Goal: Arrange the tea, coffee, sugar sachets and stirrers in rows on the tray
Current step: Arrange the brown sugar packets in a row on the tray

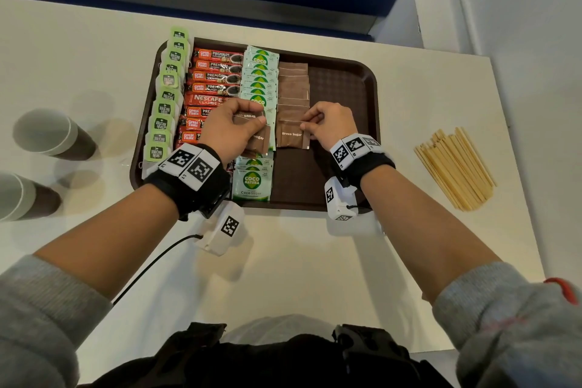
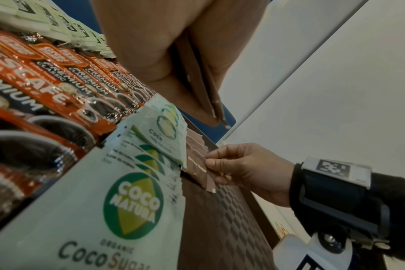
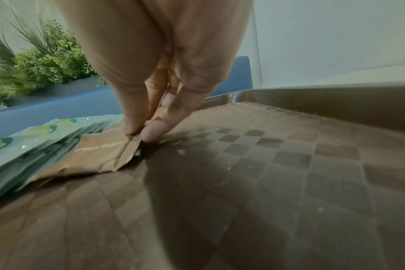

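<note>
A brown tray (image 1: 343, 79) holds rows of green tea bags (image 1: 163, 94), red coffee sticks (image 1: 214, 72), green coco sugar sachets (image 1: 259, 72) and brown sugar sachets (image 1: 293, 85). My left hand (image 1: 233, 126) grips a small stack of brown sugar sachets (image 1: 259, 137) above the coco sugar row; the stack's edges (image 2: 204, 87) show between its fingers. My right hand (image 1: 327, 124) pinches the right edge of the nearest brown sugar sachet (image 1: 291, 135) in the row, thumb and fingertip (image 3: 153, 132) pressing the sachet (image 3: 99, 155) onto the tray (image 3: 289, 182). Wooden stirrers (image 1: 456, 167) lie in a loose pile on the table right of the tray.
Two paper cups (image 1: 50, 132) (image 1: 19, 195) stand on the white table (image 1: 299, 277) left of the tray. The tray's right third is bare. A cable (image 1: 151, 264) runs from my left wrist camera. A blue panel and a plant (image 3: 42, 60) lie beyond the table.
</note>
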`<state>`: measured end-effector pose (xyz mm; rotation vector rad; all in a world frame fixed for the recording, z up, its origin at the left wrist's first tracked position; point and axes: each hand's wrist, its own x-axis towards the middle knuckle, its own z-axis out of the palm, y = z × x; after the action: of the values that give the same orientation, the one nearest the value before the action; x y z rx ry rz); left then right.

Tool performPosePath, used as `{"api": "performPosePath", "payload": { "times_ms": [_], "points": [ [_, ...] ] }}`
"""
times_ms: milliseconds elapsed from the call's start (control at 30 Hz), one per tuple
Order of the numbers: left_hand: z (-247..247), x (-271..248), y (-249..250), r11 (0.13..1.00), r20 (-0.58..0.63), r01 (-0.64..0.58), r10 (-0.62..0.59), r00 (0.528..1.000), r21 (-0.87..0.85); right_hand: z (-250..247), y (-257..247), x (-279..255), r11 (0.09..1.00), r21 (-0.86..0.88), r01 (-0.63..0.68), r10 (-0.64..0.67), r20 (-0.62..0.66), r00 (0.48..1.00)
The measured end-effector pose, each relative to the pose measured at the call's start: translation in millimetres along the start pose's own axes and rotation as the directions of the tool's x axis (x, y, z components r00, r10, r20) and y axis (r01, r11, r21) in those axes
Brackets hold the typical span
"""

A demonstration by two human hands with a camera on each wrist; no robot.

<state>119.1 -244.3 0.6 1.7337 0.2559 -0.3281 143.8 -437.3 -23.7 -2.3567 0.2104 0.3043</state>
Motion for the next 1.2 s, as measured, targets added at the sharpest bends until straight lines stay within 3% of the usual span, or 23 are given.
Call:
{"api": "performPosePath", "payload": {
  "times_ms": [333, 533, 633, 733, 900, 1000, 1100, 1200],
  "points": [
    [4, -5, 3, 0.999, 0.095, -0.028, 0.026, 0.995, 0.024, -8, -10, -2, 0.995, -0.032, 0.096, -0.099, -0.101, 0.99],
    [3, -10, 7, 0.999, 0.154, -0.045, 0.042, 0.987, 0.012, -9, -41, -8, 0.962, 0.221, 0.159, -0.192, 0.135, 0.972],
    [5, -10, 8, 1.0, 0.171, -0.02, 0.021, 0.985, -0.008, -6, -49, -7, 0.955, 0.233, 0.182, -0.233, 0.216, 0.948],
    [5, -9, 7, 1.0, 0.151, -0.008, 0.008, 0.989, 0.002, -8, -52, -7, 0.943, 0.293, 0.156, -0.23, 0.239, 0.943],
    [5, -6, 4, 0.999, 0.065, 0.039, -0.039, 0.997, -0.008, -12, -47, -10, 0.899, 0.422, 0.115, -0.203, 0.17, 0.964],
    [5, -5, 3, 0.999, 0.051, 0.037, -0.037, 0.998, -0.01, -14, -44, -14, 0.868, 0.493, 0.053, -0.182, 0.217, 0.959],
    [6, -4, 4, 1.0, 0.035, 0.013, -0.014, 0.999, 0.002, -15, -42, -16, 0.908, 0.416, 0.039, -0.167, 0.276, 0.947],
    [5, -3, 5, 0.999, 0.048, -0.026, 0.024, 0.999, 0.043, -17, -41, -15, 0.965, 0.228, 0.127, -0.186, 0.259, 0.948]
  ]
}}
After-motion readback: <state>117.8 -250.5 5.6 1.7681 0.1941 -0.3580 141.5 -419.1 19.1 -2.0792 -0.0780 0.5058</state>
